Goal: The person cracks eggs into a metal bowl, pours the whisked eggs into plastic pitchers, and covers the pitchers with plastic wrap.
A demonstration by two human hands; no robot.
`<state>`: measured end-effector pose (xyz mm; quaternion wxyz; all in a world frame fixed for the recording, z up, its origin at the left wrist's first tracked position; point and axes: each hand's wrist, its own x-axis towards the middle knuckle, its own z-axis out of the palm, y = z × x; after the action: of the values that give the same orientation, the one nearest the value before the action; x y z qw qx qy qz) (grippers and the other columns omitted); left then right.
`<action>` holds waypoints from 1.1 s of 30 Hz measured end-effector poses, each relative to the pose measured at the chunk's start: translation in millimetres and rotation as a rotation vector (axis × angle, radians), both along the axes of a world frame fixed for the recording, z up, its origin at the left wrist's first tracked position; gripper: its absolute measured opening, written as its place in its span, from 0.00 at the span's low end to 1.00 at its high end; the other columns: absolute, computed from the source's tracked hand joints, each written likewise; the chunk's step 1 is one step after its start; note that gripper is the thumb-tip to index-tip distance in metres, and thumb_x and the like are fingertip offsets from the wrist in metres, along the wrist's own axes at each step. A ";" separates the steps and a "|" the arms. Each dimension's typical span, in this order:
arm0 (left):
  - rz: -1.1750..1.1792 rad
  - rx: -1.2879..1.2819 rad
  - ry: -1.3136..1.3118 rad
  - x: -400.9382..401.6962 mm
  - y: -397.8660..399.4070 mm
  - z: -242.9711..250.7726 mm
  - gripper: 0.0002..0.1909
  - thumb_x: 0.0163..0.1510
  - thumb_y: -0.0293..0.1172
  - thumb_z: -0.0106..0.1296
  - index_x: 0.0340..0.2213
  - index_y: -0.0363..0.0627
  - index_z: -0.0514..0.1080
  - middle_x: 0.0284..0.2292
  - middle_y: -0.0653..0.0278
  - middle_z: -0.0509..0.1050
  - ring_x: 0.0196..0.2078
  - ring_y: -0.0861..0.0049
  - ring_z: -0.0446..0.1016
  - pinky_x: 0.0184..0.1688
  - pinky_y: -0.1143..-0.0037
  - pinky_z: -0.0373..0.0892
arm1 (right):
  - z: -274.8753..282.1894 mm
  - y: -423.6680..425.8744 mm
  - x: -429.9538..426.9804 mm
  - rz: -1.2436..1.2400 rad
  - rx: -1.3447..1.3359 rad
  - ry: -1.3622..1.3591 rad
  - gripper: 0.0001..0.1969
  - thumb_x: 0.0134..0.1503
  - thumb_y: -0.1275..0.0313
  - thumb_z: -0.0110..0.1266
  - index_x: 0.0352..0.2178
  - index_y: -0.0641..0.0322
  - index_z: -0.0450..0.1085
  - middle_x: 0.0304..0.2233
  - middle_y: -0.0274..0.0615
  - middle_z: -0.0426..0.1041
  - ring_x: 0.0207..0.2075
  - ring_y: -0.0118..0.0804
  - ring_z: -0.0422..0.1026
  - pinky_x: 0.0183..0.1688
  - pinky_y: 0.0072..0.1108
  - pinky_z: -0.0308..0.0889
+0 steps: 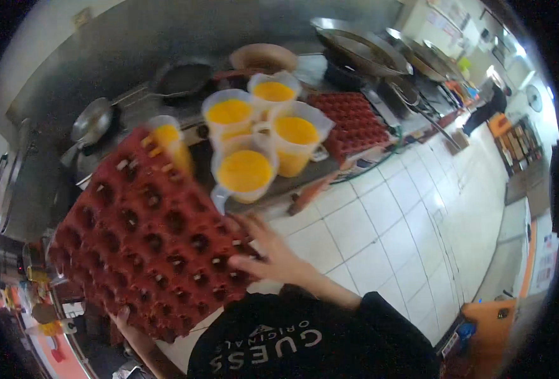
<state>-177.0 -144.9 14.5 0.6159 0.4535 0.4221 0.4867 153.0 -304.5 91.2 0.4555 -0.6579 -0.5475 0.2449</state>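
A red moulded egg tray (154, 241) is held up in front of me, tilted, with rows of hollow cups facing up. My right hand (267, 251) grips its right edge, thumb over the top. At the lower left edge my left hand (122, 318) holds the tray, mostly hidden beneath it. Just beyond stand several translucent plastic pitchers of yellow liquid, probably beaten egg. The nearest pitcher (245, 170) has its handle towards me. Another pitcher (168, 135) is partly covered by the tray's upper corner.
A stack of red egg trays (350, 121) lies right of the pitchers on the counter. Behind are a dark pan (184, 80), a brown bowl (263, 58) and a large wok (360, 49). A metal pan (93, 122) sits left. A person (490, 109) is far off across the tiled floor (379, 222).
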 end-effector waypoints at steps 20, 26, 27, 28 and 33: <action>-0.777 -0.027 0.323 600.5 -136.8 7.6 0.41 0.52 0.57 0.45 0.54 0.32 0.55 0.52 0.49 0.63 0.55 0.65 0.61 0.55 0.74 0.56 | -47.7 -265.7 441.7 -0.723 -0.001 0.722 0.27 0.56 0.53 0.47 0.43 0.71 0.66 0.35 0.40 0.73 0.31 0.28 0.72 0.32 0.18 0.68; -0.720 -0.108 0.295 684.2 -109.3 -29.1 0.45 0.51 0.63 0.42 0.55 0.32 0.53 0.56 0.48 0.57 0.59 0.62 0.56 0.57 0.72 0.54 | -99.5 -214.4 592.6 -0.723 -0.071 0.669 0.30 0.51 0.53 0.56 0.46 0.71 0.65 0.42 0.41 0.70 0.42 0.32 0.69 0.43 0.21 0.64; -0.688 -0.104 0.310 685.3 -97.6 -30.1 0.45 0.51 0.63 0.42 0.55 0.32 0.53 0.56 0.48 0.57 0.59 0.62 0.56 0.57 0.72 0.54 | -100.2 -195.9 597.1 -0.690 -0.072 0.684 0.30 0.51 0.53 0.56 0.46 0.71 0.65 0.42 0.41 0.70 0.42 0.32 0.69 0.43 0.21 0.64; -0.675 -0.116 0.367 687.4 -85.3 -34.8 0.45 0.52 0.62 0.41 0.57 0.35 0.51 0.57 0.50 0.55 0.59 0.62 0.55 0.58 0.72 0.53 | -100.9 -180.6 600.1 -0.687 -0.082 0.671 0.29 0.52 0.53 0.55 0.44 0.72 0.66 0.40 0.42 0.72 0.39 0.32 0.71 0.40 0.21 0.67; -0.677 0.071 0.529 698.1 -44.4 -64.8 0.41 0.54 0.60 0.37 0.57 0.38 0.50 0.58 0.51 0.54 0.60 0.59 0.53 0.59 0.70 0.52 | -128.7 -146.6 624.8 -0.677 -0.215 0.611 0.35 0.47 0.50 0.58 0.46 0.71 0.65 0.43 0.43 0.70 0.43 0.34 0.68 0.45 0.22 0.62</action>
<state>521.1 -189.3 -50.2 0.5956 0.6964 0.3757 0.1384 777.8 -451.1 -37.5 0.5794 -0.7407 -0.1144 0.3202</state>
